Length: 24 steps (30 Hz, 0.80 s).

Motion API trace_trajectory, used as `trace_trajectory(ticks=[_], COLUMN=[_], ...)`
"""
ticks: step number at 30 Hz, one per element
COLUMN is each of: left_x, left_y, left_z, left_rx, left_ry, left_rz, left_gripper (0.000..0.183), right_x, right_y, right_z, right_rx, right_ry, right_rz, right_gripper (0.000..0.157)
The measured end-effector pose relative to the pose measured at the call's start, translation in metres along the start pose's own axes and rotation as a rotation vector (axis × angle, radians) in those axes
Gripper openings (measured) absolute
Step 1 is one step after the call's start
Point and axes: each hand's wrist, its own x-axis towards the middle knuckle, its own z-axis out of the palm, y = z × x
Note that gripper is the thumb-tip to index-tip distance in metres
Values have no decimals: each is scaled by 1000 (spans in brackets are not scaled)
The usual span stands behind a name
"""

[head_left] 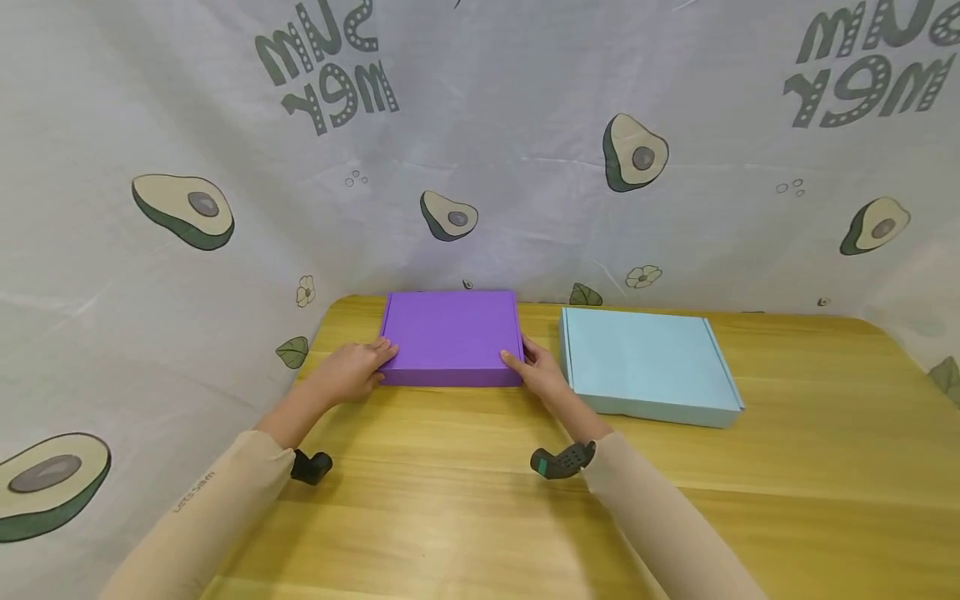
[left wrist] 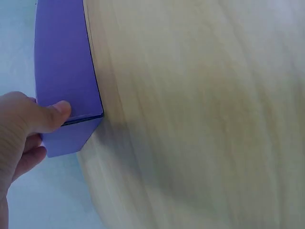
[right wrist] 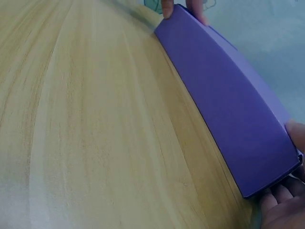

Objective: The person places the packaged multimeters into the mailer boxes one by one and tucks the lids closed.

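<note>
A closed flat purple box (head_left: 453,332) lies on the wooden table near its back edge. My left hand (head_left: 354,369) grips the box's left front corner; in the left wrist view the thumb (left wrist: 61,110) presses on the box and other fingers curl at its end. At the opposite end, my right hand (head_left: 537,367) holds the right side, with its thumb on the top near the front corner. The right wrist view has the box's long front face (right wrist: 224,105) between both hands. Some fingers are hidden behind the box.
A closed light blue box (head_left: 645,358) lies slightly askew to the right of the purple one, close to my right hand. Behind the wooden table (head_left: 435,500) hangs a white curtain (head_left: 525,100) printed with avocados; it also runs along the left side.
</note>
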Motion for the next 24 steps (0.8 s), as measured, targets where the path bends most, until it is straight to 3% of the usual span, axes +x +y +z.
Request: trace_trajectory(ticks=[7, 12, 16, 20, 24], left_x=[-3, -9, -10, -10, -10], left_y=[5, 9, 12, 18, 25], left_z=[8, 18, 24, 30, 26], left_rx=[58, 138, 150, 206, 182], left_ry=[53, 155, 221, 220, 162], left_rz=[8, 50, 33, -9, -80], left_gripper=[52, 51, 51, 53, 57], right_x=[0, -1, 0, -1, -5], right_y=[3, 4, 3, 1, 0], right_z=[-2, -2, -1, 3, 7], right_rx=[9, 5, -16, -87, -232], right_ry=[6, -3, 10, 31, 60], right_rz=[11, 13, 9, -2, -48], right_gripper=[71, 71, 70, 69, 65])
